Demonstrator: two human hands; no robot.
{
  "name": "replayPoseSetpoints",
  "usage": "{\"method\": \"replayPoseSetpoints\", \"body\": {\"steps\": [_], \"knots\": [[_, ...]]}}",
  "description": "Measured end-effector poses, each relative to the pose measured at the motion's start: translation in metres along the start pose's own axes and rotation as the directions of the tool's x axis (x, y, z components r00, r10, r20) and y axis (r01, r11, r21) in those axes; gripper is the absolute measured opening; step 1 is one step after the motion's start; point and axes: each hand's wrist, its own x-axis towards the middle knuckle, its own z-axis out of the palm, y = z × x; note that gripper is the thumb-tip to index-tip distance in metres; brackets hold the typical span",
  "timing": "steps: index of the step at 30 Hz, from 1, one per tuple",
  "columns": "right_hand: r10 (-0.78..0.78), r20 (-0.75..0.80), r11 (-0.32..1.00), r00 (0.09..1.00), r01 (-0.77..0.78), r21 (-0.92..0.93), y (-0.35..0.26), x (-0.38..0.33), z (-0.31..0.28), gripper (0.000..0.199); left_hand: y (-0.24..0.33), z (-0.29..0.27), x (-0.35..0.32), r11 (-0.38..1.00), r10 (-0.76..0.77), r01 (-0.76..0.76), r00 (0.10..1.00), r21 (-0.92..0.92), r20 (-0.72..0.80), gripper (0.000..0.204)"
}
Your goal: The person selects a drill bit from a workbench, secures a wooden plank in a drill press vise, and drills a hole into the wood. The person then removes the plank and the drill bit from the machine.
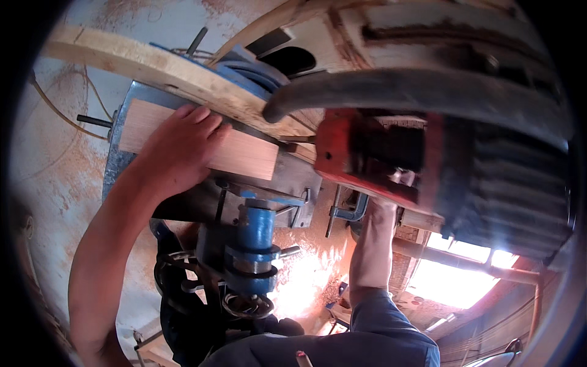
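Note:
My left hand (186, 144) lies across a flat wooden board (247, 154), its fingers bent over the far edge. The board rests on a grey metal machine table (298, 183), close along a long wooden beam (165, 72). To the right stands a red machine head (335, 147) with a ribbed dark motor (513, 183). A thin dark rod (298, 139) sticks out of it toward the beam and the board's right end. My right arm reaches up behind the red head; of my right hand (400, 178) only a small part shows, its fingers hidden.
A thick dark hose (422, 85) arches over the machine. Below the table stands a blue screw column (257, 235) with a handwheel (247, 304). A blue clamp (353, 208) hangs near my right forearm. Sawdust covers the floor (312, 257); bright light enters at a window (455, 278).

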Motion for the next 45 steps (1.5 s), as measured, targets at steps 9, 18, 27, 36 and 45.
{"method": "replayPoseSetpoints", "body": {"steps": [9,18,27,36,45], "knots": [[0.103,0.035,0.985,0.994,-0.097,-0.143,-0.003,-0.013,-0.010,0.037,0.093,-0.070,-0.003,0.958,-0.236,0.220,0.969,-0.183,-0.070,0.053],[0.063,0.170,0.958,0.983,-0.012,-0.285,-0.011,-0.013,-0.041,0.034,0.181,-0.070,-0.018,0.821,-0.449,0.368,0.888,-0.437,-0.095,0.049],[0.298,0.083,0.954,0.951,-0.292,-0.072,0.133,-0.166,-0.058,0.026,0.211,-0.038,-0.084,0.708,-0.577,0.470,0.815,-0.526,-0.048,0.038],[0.403,0.033,0.862,0.915,-0.367,-0.348,0.146,-0.185,0.003,0.037,0.251,-0.020,-0.070,0.671,-0.595,0.488,0.804,-0.559,-0.013,0.035],[0.427,0.008,0.901,0.904,-0.424,-0.092,0.185,-0.174,0.016,0.031,0.239,-0.045,-0.011,0.619,-0.652,0.461,0.753,-0.636,-0.088,0.046]]}}
